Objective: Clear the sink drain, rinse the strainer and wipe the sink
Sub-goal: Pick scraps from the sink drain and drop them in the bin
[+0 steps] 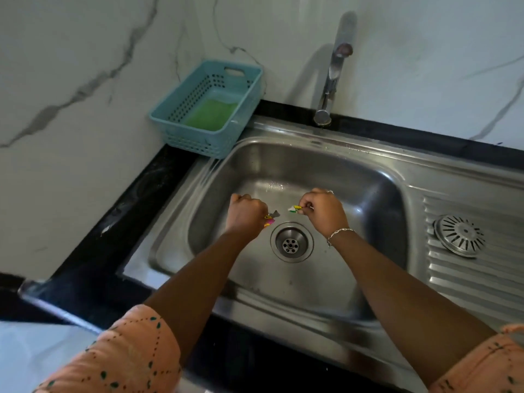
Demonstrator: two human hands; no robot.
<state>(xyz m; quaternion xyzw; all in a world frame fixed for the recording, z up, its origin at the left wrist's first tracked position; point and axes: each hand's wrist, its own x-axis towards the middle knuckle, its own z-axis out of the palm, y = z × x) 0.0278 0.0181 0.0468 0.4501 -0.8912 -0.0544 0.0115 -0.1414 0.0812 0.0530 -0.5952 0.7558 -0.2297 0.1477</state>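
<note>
Both my hands hover inside the steel sink [377,199], just beyond the open drain [292,241]. My left hand [247,212] is closed around small colourful scraps of debris [270,218] that poke out on its right side. My right hand [323,212] pinches a yellow, green and white scrap [295,208] between its fingertips. The two hands are a short gap apart. The round metal strainer [459,235] lies out of the drain on the ribbed drainboard to the right.
A teal plastic basket [198,137] with a green sponge [211,113] stands at the sink's back left corner. The tap [331,78] rises at the back, no water running. Black counter borders the sink; marble wall behind.
</note>
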